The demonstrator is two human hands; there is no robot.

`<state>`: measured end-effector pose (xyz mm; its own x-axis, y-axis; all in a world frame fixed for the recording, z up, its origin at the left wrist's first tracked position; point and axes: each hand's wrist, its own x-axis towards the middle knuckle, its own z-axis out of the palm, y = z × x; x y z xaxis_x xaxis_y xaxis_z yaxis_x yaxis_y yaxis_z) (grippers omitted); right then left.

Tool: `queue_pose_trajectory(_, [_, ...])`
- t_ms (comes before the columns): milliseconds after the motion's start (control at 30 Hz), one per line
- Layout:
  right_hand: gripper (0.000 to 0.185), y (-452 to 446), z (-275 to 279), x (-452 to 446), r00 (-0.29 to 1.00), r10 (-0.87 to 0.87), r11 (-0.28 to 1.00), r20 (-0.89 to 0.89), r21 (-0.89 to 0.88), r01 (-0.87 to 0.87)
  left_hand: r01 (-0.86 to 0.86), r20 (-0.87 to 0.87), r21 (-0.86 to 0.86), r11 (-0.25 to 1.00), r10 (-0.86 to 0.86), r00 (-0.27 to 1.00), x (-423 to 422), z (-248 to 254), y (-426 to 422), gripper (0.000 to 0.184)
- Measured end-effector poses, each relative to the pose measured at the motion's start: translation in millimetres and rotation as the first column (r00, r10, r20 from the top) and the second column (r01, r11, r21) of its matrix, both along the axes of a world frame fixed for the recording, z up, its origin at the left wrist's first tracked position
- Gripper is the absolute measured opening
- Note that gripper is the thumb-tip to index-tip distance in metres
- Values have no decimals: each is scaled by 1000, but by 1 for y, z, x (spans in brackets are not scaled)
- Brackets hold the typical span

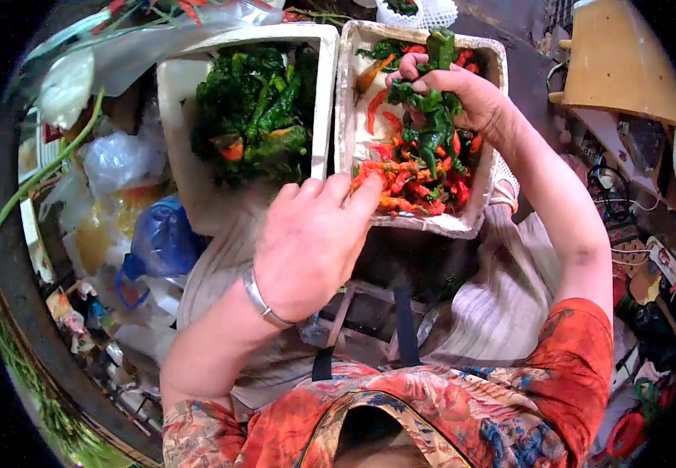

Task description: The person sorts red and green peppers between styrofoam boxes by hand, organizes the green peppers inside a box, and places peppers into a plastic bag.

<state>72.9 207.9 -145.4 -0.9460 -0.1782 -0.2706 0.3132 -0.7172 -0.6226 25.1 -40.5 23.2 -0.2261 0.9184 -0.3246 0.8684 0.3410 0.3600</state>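
Observation:
My right hand (467, 90) is over the right-hand foam box, its fingers and thumb closed round dark green peppers (431, 132) that hang down from it. Red and orange chili peppers (412, 191) lie below in that white foam box (343, 101). At the box's near left corner is my left hand (307, 242), back upward, with a metal bangle at the wrist. Its fingers are bent and their tips are hidden; one digit points toward the red peppers. I cannot make out what it holds, if anything.
A second white foam box (174, 101), holding wrinkled green peppers (256, 109), stands close on the left. Plastic bags (116, 160) and a blue plastic container (162, 238) lie farther left. A wooden panel (626, 62) and tangled clutter are on the right.

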Motion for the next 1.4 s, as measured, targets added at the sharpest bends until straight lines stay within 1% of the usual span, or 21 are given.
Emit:
queue_pose_trajectory(33, [15, -3, 9, 1, 998, 20, 998, -57, -57, -23, 9, 3, 7, 1000, -9, 1000, 3, 1, -2, 45])
queue_pose_trajectory(67, [15, -9, 19, 3, 998, 10, 994, -54, -107, -16, 25, 13, -28, 999, -25, 1000, 8, 4, -2, 47])
queue_pose_trajectory(100, [16, -15, 30, 3, 998, 10, 994, -64, -104, -17, 39, -37, -12, 999, -40, 999, 16, 1, -5, 46])
queue_pose_trajectory(167, [14, -26, 36, -3, 997, 28, 999, -76, -39, -31, 66, -57, -37, 997, -68, 996, 29, 3, -10, 43])
queue_pose_trajectory(200, [14, -36, 50, -6, 997, 31, 999, -70, -39, -34, 77, -54, -7, 997, -77, 996, 36, 3, -13, 39])
queue_pose_trajectory(300, [15, -70, 78, -27, 992, 80, 997, -100, -1, -80, 115, -58, 19, 993, -114, 992, 47, 4, -21, 41])
queue_pose_trajectory(333, [14, -79, 81, -39, 979, 142, 987, -147, -51, -151, 115, -36, 16, 993, -115, 993, 48, 6, -23, 42])
queue_pose_trajectory(400, [23, -102, 75, -67, 957, 148, 982, -249, 152, -113, 94, -61, 77, 993, -90, 994, 52, 7, -24, 37])
queue_pose_trajectory(467, [36, -126, 100, -86, 985, 137, 987, -106, 100, -126, 98, -62, 73, 993, -94, 994, 55, 8, -23, 31])
queue_pose_trajectory(500, [40, -130, 92, -96, 970, 170, 943, -176, 316, -108, 92, -67, 80, 993, -87, 994, 57, 5, -23, 31])
queue_pose_trajectory(533, [43, -134, 92, -105, 951, 207, 854, -230, 517, -62, 109, -80, 77, 991, -103, 991, 59, 1, -25, 31])
queue_pose_trajectory(567, [44, -139, 92, -108, 979, 140, 842, -150, 538, -38, 127, -94, 70, 989, -120, 988, 59, 0, -26, 31])
queue_pose_trajectory(633, [47, -143, 72, -113, 986, 109, 854, -129, 520, -26, 126, -72, 79, 989, -120, 990, 57, 4, -28, 32])
queue_pose_trajectory(700, [46, -141, 57, -108, 991, 45, 893, -127, 450, 17, 173, -87, 53, 983, -168, 982, 57, 5, -30, 33])
queue_pose_trajectory(733, [44, -139, 53, -106, 996, 36, 881, -83, 473, 7, 189, -88, 11, 982, -187, 978, 57, 6, -31, 34])
queue_pose_trajectory(833, [41, -134, 55, -93, 993, 101, 865, -60, 498, -58, 186, -97, 23, 982, -183, 978, 57, 9, -33, 34])
queue_pose_trajectory(900, [40, -138, 58, -90, 996, 76, 874, -36, 483, -49, 174, -102, 17, 985, -171, 980, 57, 9, -34, 34])
queue_pose_trajectory(967, [44, -133, 56, -85, 992, 110, 923, -54, 377, -82, 164, -104, 8, 986, -163, 981, 58, 8, -34, 34])
queue_pose_trajectory(1100, [39, -127, 48, -79, 981, 164, 947, -101, 296, -128, 158, -97, -9, 987, -158, 983, 59, 9, -32, 34])
queue_pose_trajectory(1300, [34, -120, 50, -74, 980, 166, 943, -106, 306, -127, 165, -103, -5, 986, -164, 981, 62, 7, -31, 35])
queue_pose_trajectory(1400, [27, -106, 48, -74, 988, 88, 938, -123, 343, -41, 160, -100, 3, 987, -159, 982, 63, 5, -31, 36])
